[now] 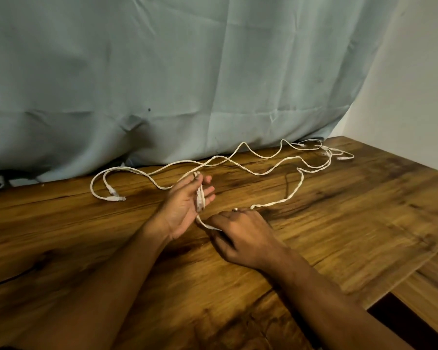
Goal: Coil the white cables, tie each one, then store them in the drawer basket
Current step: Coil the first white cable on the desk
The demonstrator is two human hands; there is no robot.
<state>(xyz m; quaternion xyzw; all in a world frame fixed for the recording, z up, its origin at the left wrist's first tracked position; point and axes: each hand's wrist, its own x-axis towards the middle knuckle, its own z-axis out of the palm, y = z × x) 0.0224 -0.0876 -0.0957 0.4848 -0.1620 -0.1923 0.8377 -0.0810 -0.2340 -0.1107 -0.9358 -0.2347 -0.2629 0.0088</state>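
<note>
Several white flat cables (pixel 258 173) lie loose and tangled across the back of the wooden table (pixel 364 223), with plugs at the left (pixel 115 195) and at the far right (pixel 341 157). My left hand (pixel 185 205) is raised palm up with straight fingers, and a cable end with its plug (pixel 199 198) lies across the fingers, the thumb touching the cable at the top. My right hand (pixel 240 236) rests knuckles up just right of it and pinches the same cable, which runs from under the fingers away to the right.
A pale blue-green cloth (pixel 187 84) hangs along the table's back edge. A white wall (pixel 415 84) stands at the right. The table's front right edge (pixel 402 281) drops to a lower wooden surface and a dark gap. No basket is in view.
</note>
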